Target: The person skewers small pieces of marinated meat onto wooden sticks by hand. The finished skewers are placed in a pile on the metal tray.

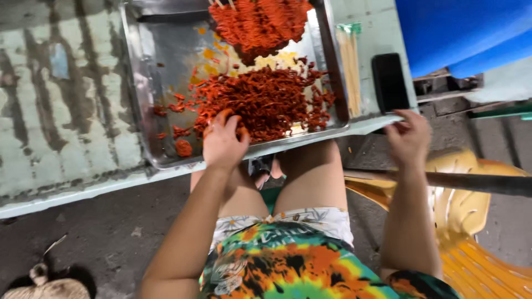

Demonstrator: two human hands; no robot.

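Reaching: the left hand (223,143) is laid over the near edge of the metal tray (145,105), fingers bent and narrow, their tips pressed into the red strips (266,102); whether any strip is actually pinched cannot be told.
Right hand: the right hand (409,137) is held just off the table's near right corner, fingers loosely curled, nothing seen in it.
Red strips: a shredded, stringy, oily heap is piled in the tray's near right part; a second rounded mound (257,22) is seen at the far edge.
Tray: shallow, rectangular, dull steel, smeared with orange grease on its bare left half.
Skewers: a thin pale bundle of sticks (350,69) is laid along the tray's right side.
Phone: a flat black slab (390,82) is set by the table's right edge.
Table: a worn, streaked pale surface (61,111) is seen left of the tray.
Chair: a glossy yellow moulded plastic chair (471,232) is placed at the right.
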